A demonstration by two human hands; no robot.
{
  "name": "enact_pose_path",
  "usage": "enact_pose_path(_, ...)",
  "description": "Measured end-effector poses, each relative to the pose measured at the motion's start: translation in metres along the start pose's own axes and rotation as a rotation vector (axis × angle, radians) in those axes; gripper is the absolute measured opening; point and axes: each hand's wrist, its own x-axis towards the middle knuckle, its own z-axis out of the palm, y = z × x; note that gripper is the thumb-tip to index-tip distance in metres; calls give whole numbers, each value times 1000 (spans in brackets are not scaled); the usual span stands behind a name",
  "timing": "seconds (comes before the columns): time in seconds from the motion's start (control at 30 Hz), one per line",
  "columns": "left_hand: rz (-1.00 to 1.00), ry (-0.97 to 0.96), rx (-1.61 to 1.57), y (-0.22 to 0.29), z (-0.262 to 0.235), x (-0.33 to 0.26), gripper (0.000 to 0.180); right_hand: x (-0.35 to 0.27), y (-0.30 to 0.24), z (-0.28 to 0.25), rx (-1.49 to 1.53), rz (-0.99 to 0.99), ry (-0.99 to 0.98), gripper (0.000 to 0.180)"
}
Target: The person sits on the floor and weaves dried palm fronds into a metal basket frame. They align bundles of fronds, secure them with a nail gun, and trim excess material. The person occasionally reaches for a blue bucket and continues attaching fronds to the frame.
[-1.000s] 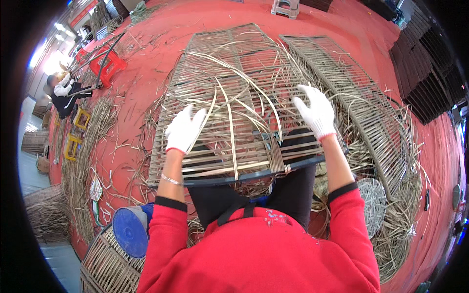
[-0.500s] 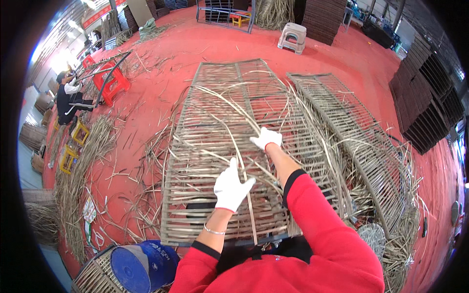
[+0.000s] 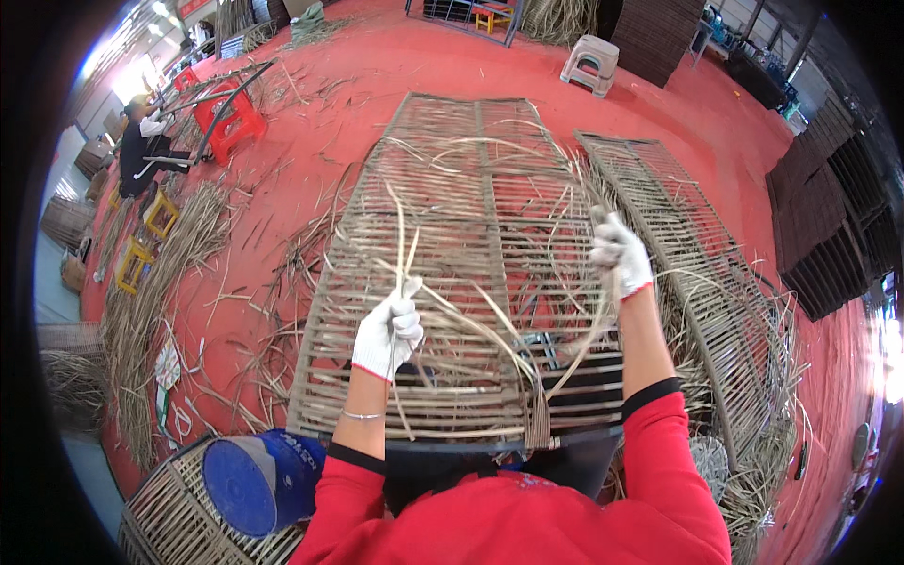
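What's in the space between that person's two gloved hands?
In the head view, between the left hand and right hand lies the woven panel, crossed by loose cane strips arching from one hand toward the other.

Gloved hands (image 3: 388,334), strips (image 3: 471,311), perhaps rattan.

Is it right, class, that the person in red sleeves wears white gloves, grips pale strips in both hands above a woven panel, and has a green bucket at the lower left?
Not quite: the head view shows a blue bucket, not green. The rest holds: the white-gloved left hand and right hand grip pale strips above the woven panel.
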Motion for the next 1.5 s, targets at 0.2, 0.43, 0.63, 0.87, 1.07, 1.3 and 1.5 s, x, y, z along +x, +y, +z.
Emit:
enact_pose_path(0.2, -54, -162, 184, -78, 66, -3, 27, -100, 4, 36, -338, -32, 5, 27)
enact_pose_path(0.43, -174, 72, 557, -197, 44, -11, 25, -159, 88, 22, -376, -20, 21, 22)
enact_pose_path(0.63, -60, 132, 1181, -205, 43, -16, 30, -148, 113, 34, -661, 31, 99, 27)
enact_pose_path(0.87, -179, 121, 1028, -205, 36, 0, 18, -146, 103, 14, -751, 50, -12, 35)
enact_pose_path(1.07, -86, 66, 1011, -215, 27, 14, 20, -197, 68, 3, -1029, -346, 12, 37)
enact_pose_path(1.3, 168, 31, 811, -142, 36, -19, 19, -268, 5, -80, -1411, -395, 673, 42)
enact_pose_path(1.5, 274, -105, 457, -119, 79, -47, 23, -253, 48, -69, -1221, -450, 566, 34)
